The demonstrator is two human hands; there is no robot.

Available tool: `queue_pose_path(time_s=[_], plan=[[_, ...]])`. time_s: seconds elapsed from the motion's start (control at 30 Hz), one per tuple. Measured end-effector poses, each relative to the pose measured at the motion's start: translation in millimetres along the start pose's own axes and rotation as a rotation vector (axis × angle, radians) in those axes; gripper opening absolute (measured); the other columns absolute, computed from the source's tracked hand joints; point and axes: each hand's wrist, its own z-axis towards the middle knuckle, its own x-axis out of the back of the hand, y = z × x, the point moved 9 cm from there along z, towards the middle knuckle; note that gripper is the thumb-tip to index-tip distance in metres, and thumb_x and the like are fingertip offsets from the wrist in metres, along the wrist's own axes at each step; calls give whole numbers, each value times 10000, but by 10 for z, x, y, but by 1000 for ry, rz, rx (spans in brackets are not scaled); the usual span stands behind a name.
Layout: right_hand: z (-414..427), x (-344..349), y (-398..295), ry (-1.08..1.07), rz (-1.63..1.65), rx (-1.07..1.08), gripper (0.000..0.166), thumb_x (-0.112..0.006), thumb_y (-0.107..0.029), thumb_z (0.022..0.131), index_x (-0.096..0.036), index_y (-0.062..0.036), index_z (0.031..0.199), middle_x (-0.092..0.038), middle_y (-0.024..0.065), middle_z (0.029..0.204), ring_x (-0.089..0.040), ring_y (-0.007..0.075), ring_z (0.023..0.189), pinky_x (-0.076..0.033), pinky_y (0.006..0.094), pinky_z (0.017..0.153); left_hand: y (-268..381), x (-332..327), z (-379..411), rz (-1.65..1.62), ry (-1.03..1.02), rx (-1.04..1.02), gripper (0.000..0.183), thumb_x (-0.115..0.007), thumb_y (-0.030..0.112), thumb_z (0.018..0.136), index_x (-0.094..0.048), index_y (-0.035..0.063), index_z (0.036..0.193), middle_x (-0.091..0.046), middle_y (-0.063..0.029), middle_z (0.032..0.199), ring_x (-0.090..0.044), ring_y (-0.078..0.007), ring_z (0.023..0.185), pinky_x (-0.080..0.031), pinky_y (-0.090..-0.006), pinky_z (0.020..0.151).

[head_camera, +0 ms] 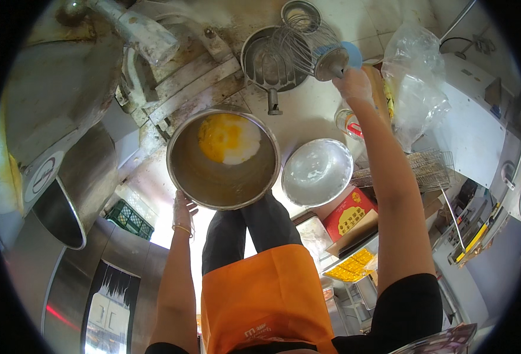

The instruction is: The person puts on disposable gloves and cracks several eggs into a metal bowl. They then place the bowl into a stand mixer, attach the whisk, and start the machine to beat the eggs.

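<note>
In front of my legs is a deep steel mixing bowl [223, 190], its mouth facing up toward me. Yellow egg-like contents and a white mass [229, 138] lie together at its bottom. My left hand [182, 214], in a clear glove, grips the bowl's lower left side, with part of the fingers hidden. At upper right, my gloved right hand [355, 86] holds a large wire whisk attachment [304, 46] by its metal hub. The whisk's wires overlap a round steel bowl [253, 57] in the view, and a flat beater [272, 84] lies across that bowl.
A smaller metal bowl [301, 5] sits at the top. Right of the mixing bowl are a whitish metal basin [317, 172], a jar [345, 120], a red box [349, 212], wire racks [424, 168] and a clear plastic bag [413, 88]. Worn machinery [74, 57] fills the upper left.
</note>
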Motion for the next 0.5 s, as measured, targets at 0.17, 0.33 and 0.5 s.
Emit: queue_pose_path(time_s=[0.17,0.33,0.5], plan=[[-2,9,177,92,148,-27,441,-731,-390,790,-733,13,971,-716,267,923,-705,412,925,-543,495,836,-35,30,61,-7,12,14,768,-373,708,1004,-532,17,1301,-633,-171,1119,-642,-301,1028,-525,-464,918],[-394,-55,346,-86,409,-73,536,-697,-430,794,-710,8,1102,-712,268,999,-688,413,982,-523,483,857,-51,13,54,-4,-16,48,803,-379,723,993,-512,-7,1298,-610,-184,1146,-630,-318,1047,-525,-468,930],[-1423,26,351,-218,794,-187,488,-708,-344,828,-688,3,1171,-736,161,988,-689,267,929,-509,414,847,-18,14,37,-8,-42,66,815,-368,736,988,-517,-11,1278,-620,-188,1164,-627,-324,1068,-514,-479,947]])
